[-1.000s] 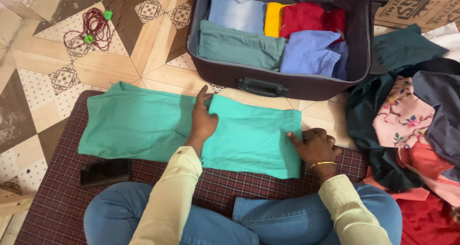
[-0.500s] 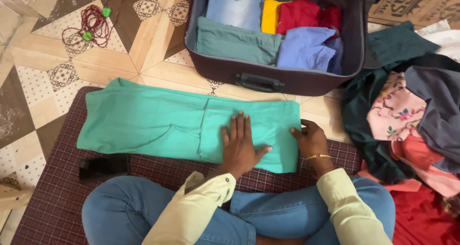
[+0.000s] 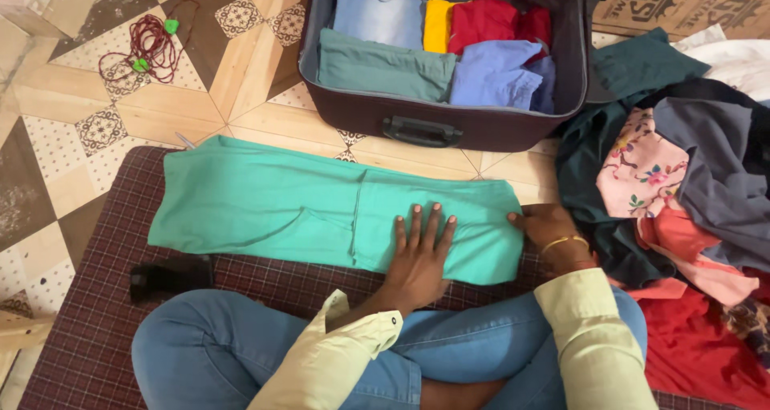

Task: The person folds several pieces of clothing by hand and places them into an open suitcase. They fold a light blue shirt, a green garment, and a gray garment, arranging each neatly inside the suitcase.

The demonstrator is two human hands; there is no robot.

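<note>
A teal green garment (image 3: 265, 206) lies spread on a dark red checked mat (image 3: 88, 314) in front of my crossed legs. Its right part is folded over onto itself. My left hand (image 3: 421, 254) lies flat on that folded part, fingers together and pointing away from me. My right hand (image 3: 549, 226), with a gold bangle at the wrist, rests at the garment's right edge, fingers curled on the cloth. Beyond the garment stands an open dark suitcase (image 3: 433, 125) holding folded clothes in grey-green, blue, yellow and red.
A heap of loose clothes (image 3: 682, 185), dark, pink floral and red, lies at my right. A black object (image 3: 168, 278) sits on the mat by my left knee. A red cord (image 3: 148, 45) lies on the patterned tile floor. Cardboard (image 3: 690, 5) is at the far right.
My left hand moved from the middle fold line to the folded right part and now presses it flat. My right hand stayed at the right edge. The view shifted slightly.
</note>
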